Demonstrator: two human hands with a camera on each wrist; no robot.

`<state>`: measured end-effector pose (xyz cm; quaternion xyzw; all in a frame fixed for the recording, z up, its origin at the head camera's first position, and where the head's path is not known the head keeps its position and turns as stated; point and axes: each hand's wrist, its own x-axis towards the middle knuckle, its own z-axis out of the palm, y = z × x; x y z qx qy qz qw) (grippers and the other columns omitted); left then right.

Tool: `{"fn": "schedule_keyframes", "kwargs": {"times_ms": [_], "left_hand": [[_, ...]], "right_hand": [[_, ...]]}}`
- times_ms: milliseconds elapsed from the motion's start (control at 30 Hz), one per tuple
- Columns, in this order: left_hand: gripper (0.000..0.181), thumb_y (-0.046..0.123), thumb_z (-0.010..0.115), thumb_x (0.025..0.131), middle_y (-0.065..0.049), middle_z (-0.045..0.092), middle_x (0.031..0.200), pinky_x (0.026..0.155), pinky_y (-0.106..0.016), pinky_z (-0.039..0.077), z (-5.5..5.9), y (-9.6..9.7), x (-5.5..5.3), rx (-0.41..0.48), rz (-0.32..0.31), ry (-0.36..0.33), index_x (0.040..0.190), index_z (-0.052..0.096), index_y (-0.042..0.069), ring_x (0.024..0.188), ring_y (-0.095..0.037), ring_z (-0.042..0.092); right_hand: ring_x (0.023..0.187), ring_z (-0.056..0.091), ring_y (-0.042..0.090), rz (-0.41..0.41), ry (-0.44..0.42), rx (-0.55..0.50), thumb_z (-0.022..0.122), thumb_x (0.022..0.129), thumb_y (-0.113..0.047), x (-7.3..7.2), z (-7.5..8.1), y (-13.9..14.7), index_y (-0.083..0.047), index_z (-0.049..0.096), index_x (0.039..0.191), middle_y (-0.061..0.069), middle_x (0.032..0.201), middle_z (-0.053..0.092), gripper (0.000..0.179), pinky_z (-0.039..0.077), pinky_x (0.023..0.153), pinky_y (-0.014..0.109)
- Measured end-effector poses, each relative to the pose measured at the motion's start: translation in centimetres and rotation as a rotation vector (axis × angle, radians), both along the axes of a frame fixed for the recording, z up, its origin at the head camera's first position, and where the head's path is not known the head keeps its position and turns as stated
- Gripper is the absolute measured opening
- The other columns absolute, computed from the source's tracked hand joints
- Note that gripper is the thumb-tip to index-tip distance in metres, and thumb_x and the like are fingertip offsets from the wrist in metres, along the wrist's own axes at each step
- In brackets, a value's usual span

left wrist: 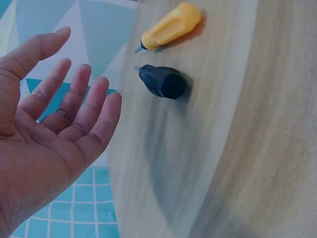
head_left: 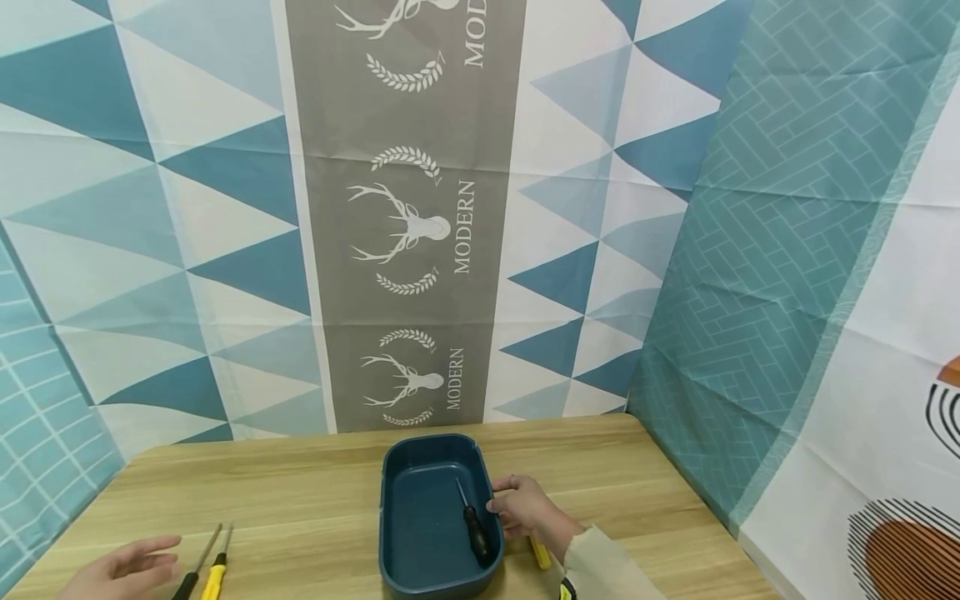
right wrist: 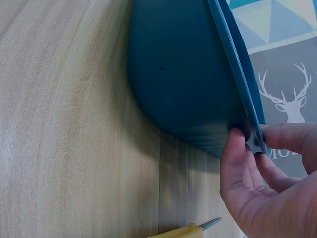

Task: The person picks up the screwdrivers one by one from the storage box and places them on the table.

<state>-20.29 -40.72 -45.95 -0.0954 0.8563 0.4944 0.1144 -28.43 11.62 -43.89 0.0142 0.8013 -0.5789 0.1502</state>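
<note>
A dark blue plastic bin (head_left: 420, 533) sits on the table, and a black-handled screwdriver (head_left: 477, 537) lies inside it along the right side. My right hand (head_left: 525, 505) pinches the bin's right rim between thumb and fingers; the right wrist view shows this grip on the bin (right wrist: 183, 74) closely. At the lower left, my left hand (head_left: 127, 571) is held with fingers relaxed and nothing in it. Just right of it lie a second black-handled screwdriver (left wrist: 163, 82) and a yellow-handled screwdriver (left wrist: 173, 26), side by side.
Beside the bin, partly under my right hand, lies another yellow-handled screwdriver (right wrist: 181, 232). The wood-grain table (head_left: 300, 492) ends at a patterned cloth backdrop (head_left: 405, 250). More cloth (head_left: 750, 250) hangs along the right side.
</note>
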Motion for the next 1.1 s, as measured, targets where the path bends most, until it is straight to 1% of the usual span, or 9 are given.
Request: {"fn": "schedule_keyframes", "kwargs": {"times_ms": [100, 233, 300, 433, 533, 667, 833, 967, 1100], "left_hand": [[0.076, 0.042, 0.057, 0.091, -0.029, 0.058, 0.115, 0.078, -0.044, 0.054, 0.5, 0.6, -0.1, -0.02, 0.021, 0.011, 0.136, 0.032, -0.015, 0.095, -0.03, 0.063], [0.079, 0.043, 0.058, 0.09, -0.024, 0.059, 0.116, 0.081, -0.043, 0.054, 1.3, 1.3, 0.1, 0.006, 0.031, 0.026, 0.137, 0.031, -0.014, 0.098, -0.029, 0.063], [0.076, 0.041, 0.057, 0.091, -0.021, 0.06, 0.117, 0.082, -0.044, 0.053, 1.8, 1.6, 0.2, 0.028, 0.008, 0.038, 0.138, 0.03, -0.014, 0.1, -0.029, 0.062], [0.071, 0.037, 0.055, 0.093, -0.016, 0.06, 0.119, 0.085, -0.044, 0.053, 3.1, 2.5, 0.3, 0.035, -0.027, 0.057, 0.138, 0.03, -0.012, 0.103, -0.028, 0.061], [0.069, 0.037, 0.054, 0.094, -0.019, 0.058, 0.122, 0.085, -0.042, 0.053, 3.8, 3.0, 0.3, 0.017, -0.047, 0.077, 0.139, 0.031, -0.011, 0.098, -0.015, 0.063], [0.068, 0.037, 0.05, 0.096, -0.024, 0.053, 0.129, 0.085, -0.039, 0.053, 4.3, 3.6, 0.5, 0.006, -0.088, 0.11, 0.141, 0.028, -0.01, 0.09, 0.0, 0.062], [0.071, 0.039, 0.051, 0.095, -0.026, 0.048, 0.134, 0.084, -0.037, 0.054, 4.8, 4.5, 0.4, 0.005, -0.114, 0.139, 0.141, 0.027, -0.009, 0.092, 0.003, 0.061], [0.071, 0.044, 0.052, 0.093, -0.023, 0.049, 0.135, 0.085, -0.04, 0.053, 5.2, 5.2, 0.2, -0.045, -0.1, 0.133, 0.142, 0.031, -0.004, 0.09, 0.006, 0.058], [0.071, 0.046, 0.052, 0.092, -0.019, 0.049, 0.137, 0.087, -0.043, 0.051, 5.5, 5.7, 0.1, -0.054, -0.092, 0.131, 0.142, 0.032, -0.001, 0.09, 0.009, 0.056]], "right_hand": [[0.073, 0.06, 0.019, 0.002, -0.001, 0.0, 0.061, 0.086, -0.006, 0.0, 0.0, 0.0, 0.001, 0.052, 0.119, 0.011, 0.092, 0.063, 0.035, 0.05, 0.057, 0.029], [0.072, 0.06, 0.018, 0.009, -0.002, -0.007, 0.061, 0.086, -0.007, 0.2, 0.0, -0.1, 0.001, 0.052, 0.119, 0.012, 0.092, 0.064, 0.035, 0.049, 0.056, 0.028], [0.071, 0.06, 0.018, 0.009, -0.003, -0.009, 0.061, 0.086, -0.007, 0.2, 0.0, -0.1, 0.001, 0.053, 0.119, 0.012, 0.092, 0.064, 0.035, 0.049, 0.055, 0.028], [0.073, 0.06, 0.019, 0.007, 0.001, -0.007, 0.061, 0.086, -0.006, 0.2, 0.1, -0.1, 0.001, 0.053, 0.119, 0.011, 0.091, 0.063, 0.035, 0.05, 0.057, 0.028], [0.074, 0.06, 0.02, 0.006, 0.006, -0.005, 0.061, 0.086, -0.006, 0.2, 0.2, 0.0, 0.0, 0.053, 0.118, 0.01, 0.091, 0.063, 0.034, 0.051, 0.058, 0.029], [0.075, 0.06, 0.02, 0.006, -0.003, -0.008, 0.062, 0.086, -0.006, 0.1, 0.1, 0.0, 0.0, 0.053, 0.119, 0.01, 0.092, 0.063, 0.035, 0.051, 0.06, 0.03], [0.075, 0.06, 0.02, 0.009, -0.001, -0.008, 0.061, 0.086, -0.007, 0.1, 0.1, 0.0, 0.0, 0.052, 0.119, 0.011, 0.093, 0.063, 0.036, 0.052, 0.061, 0.031], [0.075, 0.061, 0.019, 0.007, 0.011, -0.005, 0.061, 0.086, -0.007, 0.0, -0.1, 0.1, 0.001, 0.052, 0.12, 0.011, 0.093, 0.064, 0.036, 0.052, 0.06, 0.032], [0.075, 0.061, 0.02, 0.005, 0.013, -0.001, 0.061, 0.086, -0.007, -0.1, -0.2, 0.2, 0.0, 0.052, 0.119, 0.011, 0.093, 0.064, 0.035, 0.052, 0.06, 0.032]]}}
